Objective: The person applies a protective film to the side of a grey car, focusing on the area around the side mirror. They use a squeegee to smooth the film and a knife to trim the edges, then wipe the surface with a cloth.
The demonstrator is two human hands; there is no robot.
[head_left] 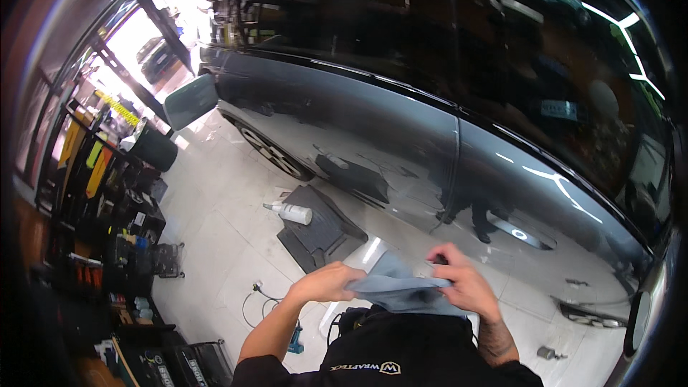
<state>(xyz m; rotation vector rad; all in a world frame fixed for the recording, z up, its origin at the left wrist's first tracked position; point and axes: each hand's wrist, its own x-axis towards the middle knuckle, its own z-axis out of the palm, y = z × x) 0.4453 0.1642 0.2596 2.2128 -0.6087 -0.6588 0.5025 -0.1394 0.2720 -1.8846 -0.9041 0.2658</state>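
Blue-grey cloth point(401, 292) is at lower centre, pinched on both sides by the fingers of the left hand point(326, 283) and right hand point(464, 285), probably so it's spread out; some small dark item point(440, 260) seems gripped right-side too.

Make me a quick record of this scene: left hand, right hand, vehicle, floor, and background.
Left hand: gripping one side of a grey-blue cloth
Right hand: gripping the cloth's other side; a small dark item shows at its fingers, kind unclear
Vehicle: dark grey car, glossy, side-on
Floor: pale tiles, bearing a dark step platform with a white bottle on it
Background: dark bin, at left
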